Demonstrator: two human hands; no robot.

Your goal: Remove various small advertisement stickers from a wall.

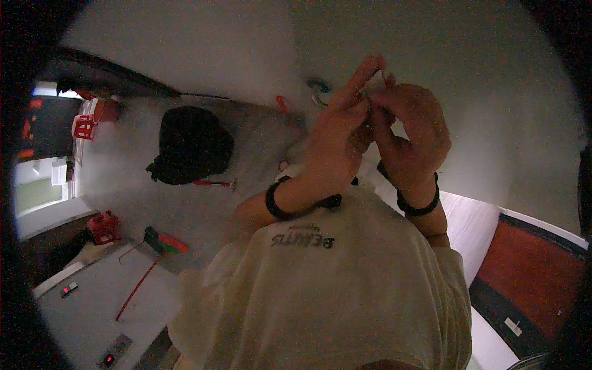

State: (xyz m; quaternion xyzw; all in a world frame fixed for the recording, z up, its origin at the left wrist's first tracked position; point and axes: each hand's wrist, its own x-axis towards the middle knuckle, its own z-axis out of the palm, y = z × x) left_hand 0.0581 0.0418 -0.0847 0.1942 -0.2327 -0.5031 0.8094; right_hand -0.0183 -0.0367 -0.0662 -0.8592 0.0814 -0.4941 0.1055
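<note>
Both of my hands are raised in front of a pale wall, with their fingertips together. My left hand [340,120] has its index finger stretched upward and its other fingers bent. My right hand [411,125] is curled beside it, thumb and fingers meeting the left fingers. A small thin object [382,77] shows between the fingertips; its kind cannot be told in the dim light, and the fingers hide most of it. Dark bands circle both wrists. Behind the left hand, a curved metal fixture [319,95] is on the wall.
A black bag [192,143] lies on the floor at left, near a red-handled tool [212,184]. Further left are a red crate [84,127] and a red container [103,227]. A red stick [138,289] is at lower left. An orange-red panel [532,273] stands at right.
</note>
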